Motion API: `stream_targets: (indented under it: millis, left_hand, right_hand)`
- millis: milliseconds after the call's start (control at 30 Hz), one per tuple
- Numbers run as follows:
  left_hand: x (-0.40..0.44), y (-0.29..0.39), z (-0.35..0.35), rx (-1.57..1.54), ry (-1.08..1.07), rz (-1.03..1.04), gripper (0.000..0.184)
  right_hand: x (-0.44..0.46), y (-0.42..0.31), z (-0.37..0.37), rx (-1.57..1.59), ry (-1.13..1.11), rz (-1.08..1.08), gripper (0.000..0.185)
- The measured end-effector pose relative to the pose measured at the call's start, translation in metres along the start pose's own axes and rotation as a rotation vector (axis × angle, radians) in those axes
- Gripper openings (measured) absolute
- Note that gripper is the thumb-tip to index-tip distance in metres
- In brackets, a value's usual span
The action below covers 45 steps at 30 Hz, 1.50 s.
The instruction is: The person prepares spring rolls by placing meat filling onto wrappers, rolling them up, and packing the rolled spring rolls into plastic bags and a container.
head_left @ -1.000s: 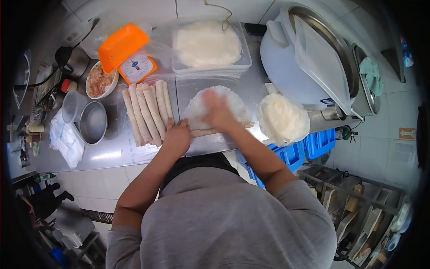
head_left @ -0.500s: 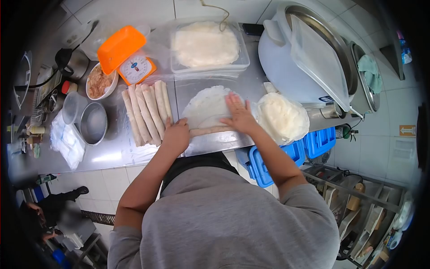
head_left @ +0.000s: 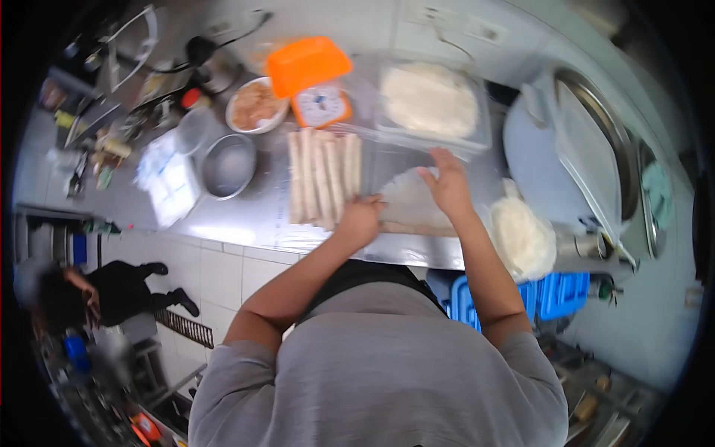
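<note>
A thin, pale spring roll wrapper (head_left: pixel 408 192) lies on the steel table, its near edge rolled into a filled strip (head_left: pixel 417 229). My left hand (head_left: pixel 361 221) is at the left end of that strip, fingers bent and closed on the wrapper's edge. Over the wrapper's right side my right hand (head_left: pixel 450 186) is open, fingers stretched out and thumb apart. Contact under the right palm is blurred. Several finished spring rolls (head_left: pixel 322 175) lie side by side just left of my left hand. To the right sits a stack of wrappers (head_left: pixel 521 237).
Behind are a plastic tub of wrappers (head_left: pixel 430 100), an orange scale (head_left: pixel 322 108) and a bowl of filling (head_left: pixel 257 106). A metal bowl (head_left: pixel 228 167) stands left; a large white container (head_left: pixel 530 153) stands right. Blue bins (head_left: pixel 562 294) sit below. Another person (head_left: pixel 123 287) is at lower left.
The camera view has swung, so the table appears further right. My right hand has moved up toward the wrapper's far edge. My left hand stays at the strip's left end.
</note>
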State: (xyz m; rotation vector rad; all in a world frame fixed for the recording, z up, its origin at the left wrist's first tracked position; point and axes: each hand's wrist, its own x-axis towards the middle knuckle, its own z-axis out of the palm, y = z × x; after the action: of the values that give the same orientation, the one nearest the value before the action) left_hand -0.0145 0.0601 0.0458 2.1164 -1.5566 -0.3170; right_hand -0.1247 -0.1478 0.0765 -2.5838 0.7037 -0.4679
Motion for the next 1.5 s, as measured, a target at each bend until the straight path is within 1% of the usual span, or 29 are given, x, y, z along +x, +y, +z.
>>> stream_targets:
  millis: [33, 67, 133, 200, 267, 367, 467, 500, 567, 633, 700, 733, 767, 800, 867, 933, 967, 1000, 1033, 1100, 1133, 1167, 1233, 1267, 1300, 1333, 1367, 1400, 1500]
  left_hand:
    - [-0.005, 0.002, -0.006, -0.114, 0.180, 0.032, 0.028]
    - [-0.011, -0.001, -0.015, -0.136, 0.179, 0.012, 0.030]
    - [-0.024, 0.004, -0.048, -0.193, 0.173, -0.022, 0.036]
    - [-0.048, 0.004, -0.075, -0.286, 0.206, -0.076, 0.035]
    - [-0.078, -0.007, -0.088, -0.348, 0.231, -0.127, 0.034]
    - [-0.123, -0.021, -0.099, -0.445, 0.230, -0.261, 0.033]
    - [-0.153, -0.032, -0.107, -0.523, 0.217, -0.366, 0.033]
    - [-0.158, -0.035, -0.112, -0.538, 0.197, -0.416, 0.035]
    - [-0.163, -0.044, -0.114, -0.515, 0.216, -0.382, 0.033]
    - [-0.162, -0.052, -0.117, -0.488, 0.222, -0.320, 0.032]
    - [-0.153, -0.057, -0.124, -0.457, 0.182, -0.280, 0.033]
    - [-0.147, -0.060, -0.128, -0.440, 0.160, -0.254, 0.034]
    - [-0.137, -0.057, -0.137, -0.475, 0.120, -0.254, 0.036]
    - [-0.130, -0.062, -0.138, -0.444, 0.131, -0.226, 0.037]
    - [-0.107, -0.063, -0.124, -0.438, 0.095, -0.122, 0.038]
    - [-0.081, -0.051, -0.125, -0.388, 0.014, -0.064, 0.037]
    - [-0.069, -0.053, -0.108, -0.373, 0.036, 0.009, 0.035]
    - [-0.055, -0.040, -0.106, -0.381, 0.044, 0.047, 0.030]
    - [-0.042, -0.028, -0.099, -0.394, 0.009, 0.079, 0.027]
    - [-0.017, -0.016, -0.068, -0.381, -0.067, 0.163, 0.030]
    - [-0.007, -0.011, -0.050, -0.361, -0.093, 0.193, 0.031]
    - [-0.002, -0.008, -0.035, -0.287, -0.176, 0.143, 0.031]
    - [0.008, -0.001, -0.016, -0.114, -0.320, 0.030, 0.031]
    - [0.010, -0.001, -0.012, -0.087, -0.299, 0.049, 0.030]
    - [0.008, 0.000, -0.013, -0.062, -0.287, 0.065, 0.030]
    - [0.005, 0.001, -0.012, -0.037, -0.274, 0.083, 0.029]
    - [0.004, 0.000, -0.009, -0.013, -0.276, 0.080, 0.028]
    - [0.003, -0.001, -0.004, 0.011, -0.276, 0.076, 0.027]
    - [0.003, 0.002, -0.002, 0.101, -0.276, 0.076, 0.026]
  right_hand:
    - [0.015, -0.027, 0.009, 0.152, -0.032, -0.138, 0.055]
    - [0.029, -0.054, 0.017, 0.299, -0.066, -0.271, 0.052]
    - [0.052, -0.117, 0.031, 0.278, -0.185, -0.474, 0.049]
    - [0.074, -0.175, 0.059, 0.327, -0.393, -0.514, 0.053]
    - [0.091, -0.220, 0.105, 0.252, -0.381, -0.731, 0.060]
    - [0.104, -0.277, 0.163, 0.131, -0.354, -0.910, 0.067]
    - [0.123, -0.322, 0.178, -0.090, -0.863, -0.764, 0.069]
    - [0.125, -0.332, 0.184, -0.123, -0.889, -0.744, 0.067]
    - [0.129, -0.336, 0.186, -0.195, -0.924, -0.688, 0.066]
    - [0.133, -0.325, 0.178, 0.147, -0.608, -0.751, 0.055]
    - [0.138, -0.312, 0.132, 0.244, -0.554, -0.575, 0.043]
    - [0.133, -0.295, 0.110, 0.417, -0.469, -0.500, 0.042]
    - [0.131, -0.270, 0.088, 0.408, -0.463, -0.430, 0.042]
    - [0.127, -0.240, 0.068, 0.394, -0.453, -0.343, 0.042]
    - [0.102, -0.165, 0.040, 0.614, -0.387, -0.046, 0.047]
    - [0.071, -0.101, -0.003, 0.404, -0.306, 0.125, 0.048]
    - [0.052, -0.068, -0.025, 0.298, -0.275, 0.225, 0.049]
    - [0.032, -0.040, -0.033, 0.283, -0.215, 0.355, 0.050]
    - [0.010, -0.004, -0.028, 0.241, -0.157, 0.435, 0.052]
    - [-0.023, 0.036, -0.008, 0.214, -0.131, 0.435, 0.048]
    - [-0.038, 0.055, 0.006, 0.107, -0.167, 0.356, 0.046]
    - [-0.049, 0.065, 0.015, 0.006, -0.208, 0.267, 0.044]
    - [-0.053, 0.070, 0.011, -0.035, -0.091, 0.313, 0.043]
    - [-0.050, 0.069, 0.011, -0.054, -0.035, 0.325, 0.042]
    - [-0.049, 0.061, 0.018, 0.032, -0.070, 0.239, 0.043]
    - [-0.051, 0.048, 0.029, 0.118, -0.101, 0.151, 0.046]
    - [-0.055, 0.025, 0.047, 0.118, -0.161, 0.013, 0.052]
    - [-0.060, 0.011, 0.061, 0.118, -0.221, -0.127, 0.062]
    - [-0.067, 0.020, 0.064, -0.110, -0.255, -0.130, 0.083]
